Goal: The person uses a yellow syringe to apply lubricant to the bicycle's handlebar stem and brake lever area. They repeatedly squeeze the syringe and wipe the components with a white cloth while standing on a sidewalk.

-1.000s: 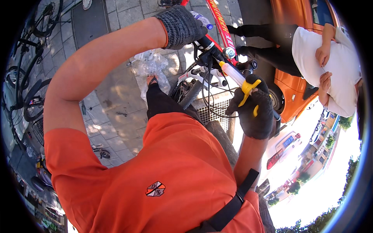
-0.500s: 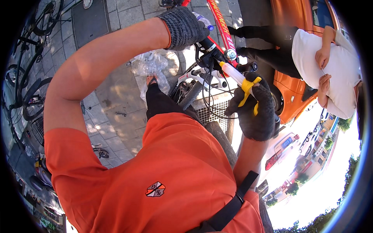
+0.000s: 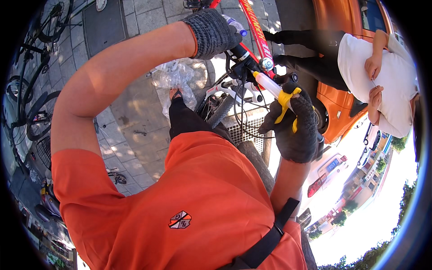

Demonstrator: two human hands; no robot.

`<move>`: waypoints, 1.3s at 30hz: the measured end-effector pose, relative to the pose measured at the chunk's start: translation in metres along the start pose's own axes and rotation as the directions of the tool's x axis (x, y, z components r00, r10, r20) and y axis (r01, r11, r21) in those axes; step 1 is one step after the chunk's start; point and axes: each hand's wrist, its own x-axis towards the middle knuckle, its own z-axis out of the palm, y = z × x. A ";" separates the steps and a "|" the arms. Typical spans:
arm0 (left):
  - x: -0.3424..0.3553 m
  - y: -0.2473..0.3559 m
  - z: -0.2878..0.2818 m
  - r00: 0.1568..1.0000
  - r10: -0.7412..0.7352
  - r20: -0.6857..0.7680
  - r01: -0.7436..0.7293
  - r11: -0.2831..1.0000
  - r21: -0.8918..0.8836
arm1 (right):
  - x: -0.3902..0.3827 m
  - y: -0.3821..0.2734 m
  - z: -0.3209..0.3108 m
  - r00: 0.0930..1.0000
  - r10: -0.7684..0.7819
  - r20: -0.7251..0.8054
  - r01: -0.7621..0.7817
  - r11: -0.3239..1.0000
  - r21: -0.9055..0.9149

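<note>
My left hand (image 3: 213,34), in a grey knitted glove, is closed around the black handlebar (image 3: 240,52) of a red bicycle; its fingertips are mostly hidden. Beside those fingers lies a clear bottle with a blue-purple cap (image 3: 243,33). My right hand (image 3: 293,128), in a dark glove, grips a syringe-like tube (image 3: 269,85) with a pale barrel, yellow tip and yellow grip. The yellow tip points at the stem area, close to a round bell (image 3: 267,64); I cannot tell whether it touches. Black cables (image 3: 243,101) hang below it.
Crumpled clear plastic (image 3: 174,76) lies on the paving by my foot. A person in a white top (image 3: 375,76) stands at the right, before an orange car (image 3: 336,119). Parked bicycles (image 3: 38,85) line the far left. A perforated crate (image 3: 252,135) is below the front wheel (image 3: 221,112).
The tube's yellow tip has shifted very slightly left with my right hand. My left hand stays where it was. Vehicles in the distance have moved a little.
</note>
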 end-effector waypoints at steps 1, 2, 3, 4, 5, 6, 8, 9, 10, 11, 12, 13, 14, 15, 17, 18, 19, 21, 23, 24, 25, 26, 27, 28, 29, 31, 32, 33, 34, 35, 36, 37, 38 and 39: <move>0.000 0.000 0.000 1.000 -0.001 0.003 0.001 1.000 0.002 | 0.000 0.000 0.000 1.000 -0.001 0.001 0.001 1.000 -0.007; 0.000 0.000 0.000 1.000 -0.001 0.007 0.001 1.000 0.004 | 0.000 0.000 0.000 1.000 -0.002 0.002 0.002 1.000 -0.013; 0.001 0.001 0.000 1.000 -0.009 0.016 0.008 1.000 0.007 | 0.000 0.000 0.000 1.000 -0.003 0.004 0.003 1.000 -0.020; 0.001 0.001 0.000 1.000 -0.016 0.025 0.016 1.000 0.010 | 0.000 0.000 0.001 1.000 -0.006 0.004 0.006 1.000 -0.014; 0.001 0.002 0.000 0.999 -0.023 0.034 0.023 1.000 0.013 | -0.001 -0.001 0.003 1.000 -0.010 0.004 0.010 1.000 -0.007; 0.001 0.001 0.000 0.999 -0.024 0.039 0.024 1.000 0.007 | -0.001 -0.001 0.004 1.000 -0.013 0.004 0.013 1.000 0.000; 0.001 0.001 -0.001 0.998 -0.026 0.049 0.026 1.000 -0.003 | -0.001 0.000 0.005 1.000 -0.008 -0.022 0.008 1.000 0.002; 0.001 0.001 -0.001 0.998 -0.026 0.054 0.026 1.000 0.000 | -0.001 0.000 0.005 0.999 -0.006 -0.035 0.006 1.000 0.003; 0.001 0.001 0.000 0.998 -0.027 0.058 0.027 1.000 0.002 | -0.001 0.000 0.004 0.999 -0.003 -0.040 0.003 1.000 -0.012; 0.001 0.001 0.000 0.998 -0.027 0.062 0.027 1.000 0.004 | -0.001 0.001 0.003 0.999 -0.001 -0.045 0.000 1.000 -0.027; 0.002 0.001 0.000 0.997 -0.032 0.074 0.032 0.999 0.010 | 0.000 0.002 0.001 0.999 0.000 -0.050 -0.003 0.999 -0.043; 0.002 0.002 -0.001 0.996 -0.038 0.085 0.037 0.999 0.016 | -0.001 0.002 0.000 0.999 0.002 -0.049 -0.004 0.999 -0.043; 0.003 0.002 -0.001 0.994 -0.043 0.097 0.041 0.999 0.023 | -0.001 0.002 0.000 0.999 0.003 -0.048 -0.005 0.999 -0.042; 0.002 0.002 -0.002 0.995 -0.039 0.096 0.037 0.999 0.025 | -0.001 0.002 0.000 0.999 0.004 -0.045 -0.006 0.999 -0.042; 0.001 0.002 -0.002 0.995 -0.031 0.093 0.029 0.999 0.031 | 0.000 0.002 -0.001 0.999 0.002 -0.039 -0.003 0.999 -0.039; 0.001 0.002 -0.002 0.995 -0.031 0.092 0.029 0.999 0.032 | -0.001 0.002 -0.001 0.999 0.001 -0.036 -0.002 0.999 -0.038; 0.001 0.002 -0.002 0.995 -0.032 0.091 0.029 0.999 0.034 | -0.001 0.002 -0.001 0.999 0.000 -0.034 -0.002 0.999 -0.038; 0.001 0.002 -0.002 0.995 -0.031 0.095 0.028 0.999 0.037 | -0.002 0.002 -0.001 1.000 0.000 -0.028 -0.001 0.999 -0.036; 0.002 0.002 -0.004 0.994 -0.030 0.105 0.026 0.999 0.041 | -0.001 0.003 -0.003 1.000 -0.002 -0.029 0.001 1.000 -0.029; 0.001 0.002 -0.004 0.995 -0.030 0.099 0.026 0.999 0.039 | -0.001 0.004 -0.004 1.000 -0.003 -0.028 0.003 1.000 -0.025; 0.001 0.002 -0.004 0.995 -0.029 0.093 0.026 0.999 0.037 | -0.002 0.005 -0.005 0.999 -0.008 -0.036 0.007 1.000 -0.025; 0.001 0.002 -0.004 0.996 -0.029 0.086 0.026 0.999 0.035 | -0.002 0.007 -0.007 0.999 -0.013 -0.044 0.012 1.000 -0.024; 0.001 0.002 -0.004 0.996 -0.030 0.090 0.027 0.999 0.034 | -0.002 0.007 -0.008 0.998 -0.017 -0.052 0.016 1.000 -0.025; 0.001 0.002 -0.004 0.995 -0.031 0.093 0.028 0.999 0.033 | -0.002 0.007 -0.007 0.999 -0.011 -0.043 0.010 1.000 -0.021; 0.002 0.002 -0.005 0.995 -0.032 0.097 0.029 0.999 0.032 | -0.002 0.006 -0.006 0.999 -0.005 -0.035 0.005 1.000 -0.017; 0.002 0.002 -0.005 0.996 -0.027 0.091 0.025 0.999 0.027 | -0.002 0.006 -0.006 1.000 -0.004 -0.016 0.004 1.000 -0.013; 0.002 0.002 -0.005 0.996 -0.025 0.088 0.023 0.999 0.024 | -0.002 0.006 -0.007 1.000 -0.008 -0.006 0.008 1.000 -0.012; 0.002 0.002 -0.005 0.995 -0.028 0.094 0.026 0.999 0.021 | -0.001 0.007 -0.007 1.000 -0.012 0.004 0.012 1.000 -0.011; 0.002 0.002 -0.004 0.994 -0.031 0.101 0.030 0.999 0.017 | -0.002 0.007 -0.007 1.000 -0.006 0.004 0.006 1.000 -0.005; 0.002 0.002 -0.004 0.994 -0.035 0.108 0.033 0.999 0.014 | -0.002 0.007 -0.007 1.000 0.000 0.004 0.000 1.000 0.002; 0.002 0.003 -0.004 0.994 -0.033 0.102 0.031 0.999 0.020 | -0.002 0.007 -0.007 1.000 0.006 0.003 -0.006 1.000 0.008; 0.001 0.003 -0.004 0.995 -0.032 0.096 0.030 0.999 0.026 | -0.002 0.007 -0.007 1.000 0.002 0.007 -0.002 1.000 0.007; 0.001 0.003 -0.004 0.995 -0.031 0.091 0.028 0.999 0.032 | -0.002 0.007 -0.008 1.000 -0.002 0.010 0.002 1.000 0.005; 0.001 0.003 -0.003 0.996 -0.034 0.086 0.031 0.999 0.035 | -0.002 0.008 -0.008 1.000 -0.005 0.014 0.005 1.000 0.003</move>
